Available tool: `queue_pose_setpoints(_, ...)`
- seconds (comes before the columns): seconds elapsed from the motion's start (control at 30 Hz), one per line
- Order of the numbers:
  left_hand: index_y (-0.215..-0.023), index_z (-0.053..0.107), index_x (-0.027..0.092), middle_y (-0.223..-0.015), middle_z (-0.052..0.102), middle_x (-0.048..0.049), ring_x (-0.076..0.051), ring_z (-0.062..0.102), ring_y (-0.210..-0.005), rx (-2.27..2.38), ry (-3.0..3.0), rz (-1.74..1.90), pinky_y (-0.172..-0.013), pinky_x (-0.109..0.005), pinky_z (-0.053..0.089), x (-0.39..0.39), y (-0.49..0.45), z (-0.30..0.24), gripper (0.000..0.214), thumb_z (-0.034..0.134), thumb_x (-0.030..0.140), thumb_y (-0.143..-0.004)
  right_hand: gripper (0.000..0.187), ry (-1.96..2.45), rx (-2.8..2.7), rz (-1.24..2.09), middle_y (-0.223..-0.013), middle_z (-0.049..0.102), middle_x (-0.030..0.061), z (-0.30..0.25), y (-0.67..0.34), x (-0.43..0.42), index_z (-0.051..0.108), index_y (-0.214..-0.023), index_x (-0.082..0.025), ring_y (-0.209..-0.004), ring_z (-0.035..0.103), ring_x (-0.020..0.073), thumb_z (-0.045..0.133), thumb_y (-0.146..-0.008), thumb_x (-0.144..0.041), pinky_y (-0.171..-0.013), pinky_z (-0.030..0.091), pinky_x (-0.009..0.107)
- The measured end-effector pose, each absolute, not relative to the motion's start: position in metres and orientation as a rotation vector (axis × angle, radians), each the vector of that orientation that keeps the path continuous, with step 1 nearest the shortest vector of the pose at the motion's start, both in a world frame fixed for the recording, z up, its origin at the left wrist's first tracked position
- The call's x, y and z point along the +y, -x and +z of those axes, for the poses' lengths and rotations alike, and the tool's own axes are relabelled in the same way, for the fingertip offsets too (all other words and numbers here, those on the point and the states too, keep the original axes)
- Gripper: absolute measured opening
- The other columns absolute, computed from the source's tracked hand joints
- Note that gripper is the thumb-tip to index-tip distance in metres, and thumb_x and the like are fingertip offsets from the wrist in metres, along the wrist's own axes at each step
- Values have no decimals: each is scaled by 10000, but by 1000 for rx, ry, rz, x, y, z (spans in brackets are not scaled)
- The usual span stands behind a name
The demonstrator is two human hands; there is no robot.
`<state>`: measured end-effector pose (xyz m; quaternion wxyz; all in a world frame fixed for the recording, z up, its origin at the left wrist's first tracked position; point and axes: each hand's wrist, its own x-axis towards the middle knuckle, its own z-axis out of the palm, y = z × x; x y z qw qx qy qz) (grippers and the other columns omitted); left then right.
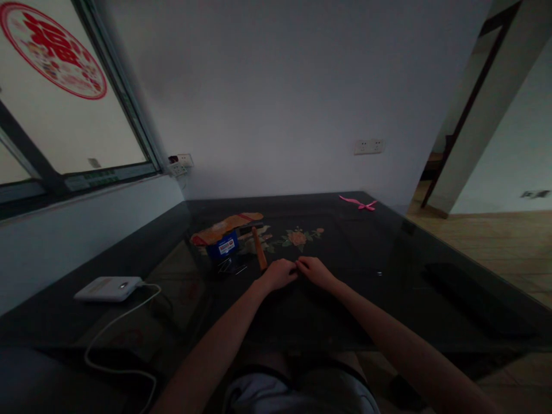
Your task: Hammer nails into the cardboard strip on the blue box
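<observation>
My left hand (279,273) and my right hand (315,270) rest together on the dark glass table (388,253), fingertips meeting in a pinch. Whatever sits between the fingers is too small and dim to name. Just beyond my left hand lies a hammer (259,247) with an orange handle, beside a blue box (222,246) under an orange packet (226,227). A few small nails or clips (230,267) lie on the glass near the box.
A white device (107,288) with a white cable (121,333) sits at the left. A pink ribbon (360,203) lies at the far right corner. A window is at the left, a doorway at the right.
</observation>
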<state>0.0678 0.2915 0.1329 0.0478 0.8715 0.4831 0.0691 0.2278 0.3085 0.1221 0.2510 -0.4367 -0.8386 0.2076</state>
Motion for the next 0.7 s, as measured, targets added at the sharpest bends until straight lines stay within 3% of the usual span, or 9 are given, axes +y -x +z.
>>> queue_pose_setpoints(0.7,-893,659,189,-899,694,-58,-193,643,-837,1445,-2664,233,-713,-257,474,290,-66,135,211,472,258,-825,270,1201,-2296,566,-612,535,4,125,-228,308,507,-648,-162,-577,468,106,414,-891,-232,-534,258,220)
